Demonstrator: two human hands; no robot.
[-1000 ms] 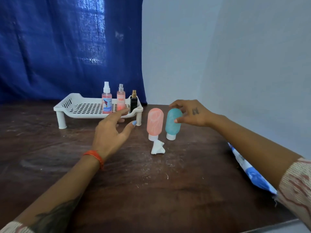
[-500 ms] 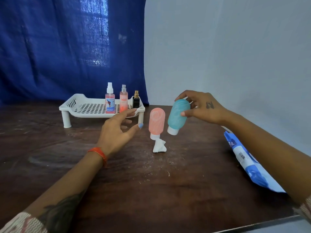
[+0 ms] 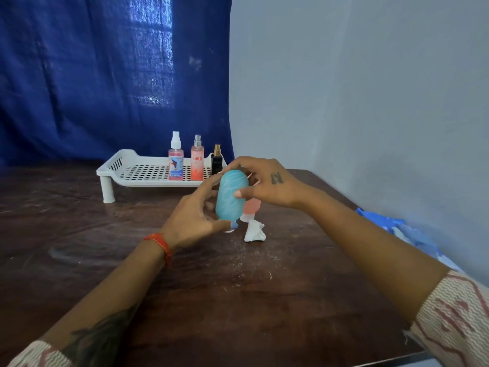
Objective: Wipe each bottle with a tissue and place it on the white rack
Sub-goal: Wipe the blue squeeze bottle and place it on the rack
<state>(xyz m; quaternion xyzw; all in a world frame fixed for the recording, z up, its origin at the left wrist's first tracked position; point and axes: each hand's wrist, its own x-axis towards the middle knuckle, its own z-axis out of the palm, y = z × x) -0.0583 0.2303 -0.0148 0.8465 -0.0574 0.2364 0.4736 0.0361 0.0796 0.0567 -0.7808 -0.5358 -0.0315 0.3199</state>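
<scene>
A teal squeeze bottle (image 3: 230,197) hangs above the table between both hands, cap down. My right hand (image 3: 264,181) grips its upper end with curled fingers. My left hand (image 3: 195,215) curls round its lower part, thumb near the cap. Behind it stands a pink squeeze bottle (image 3: 251,207), mostly hidden. A crumpled white tissue (image 3: 254,231) lies on the table just right of the teal bottle. The white rack (image 3: 137,173) stands at the back with three spray bottles on its right side: a white-capped one (image 3: 176,162), a pink one (image 3: 197,162) and a small black one (image 3: 216,161).
A blue and white tissue pack (image 3: 397,229) lies at the table's right edge by the wall. A blue curtain hangs behind the rack. The dark wooden table (image 3: 79,234) has bare surface on the left and front.
My right hand has lifted the teal bottle off the table and carried it left, in front of the pink bottle. My left hand has closed in and taken its lower part.
</scene>
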